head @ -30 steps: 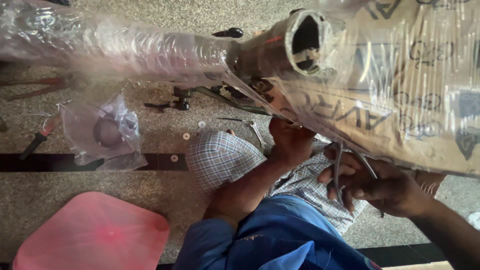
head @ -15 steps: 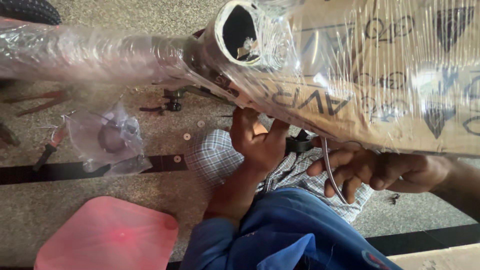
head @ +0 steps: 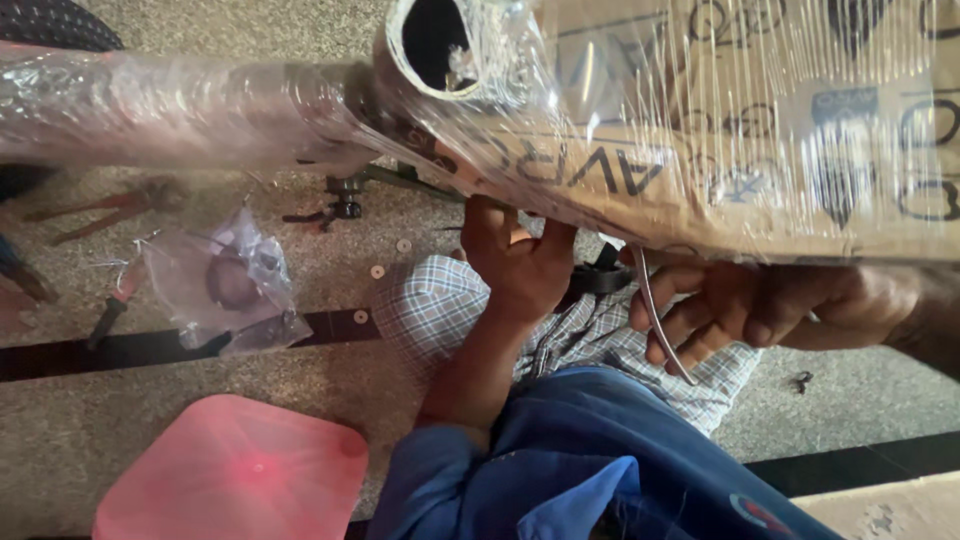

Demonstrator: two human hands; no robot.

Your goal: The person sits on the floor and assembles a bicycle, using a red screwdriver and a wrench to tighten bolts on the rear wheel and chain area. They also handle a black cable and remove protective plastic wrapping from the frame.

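A bicycle frame wrapped in clear film and brown cardboard crosses the top of the view, with an open tube end facing me. My left hand reaches up from a blue sleeve. Its fingers are curled against the underside of the wrapped frame; what they touch there is hidden. To the right, just below the cardboard, my right hand is closed on a thin curved metal wire. A checked cloth lies beneath both hands.
A pink plastic stool stands at the lower left. A clear bag holding dark parts, red-handled pliers, small washers and a black metal part lie on the speckled floor. A small bolt lies at the right.
The wrapped frame and its tube end have shifted left in view. My left hand has moved up against the frame's underside. My right hand keeps its hold on the wire.
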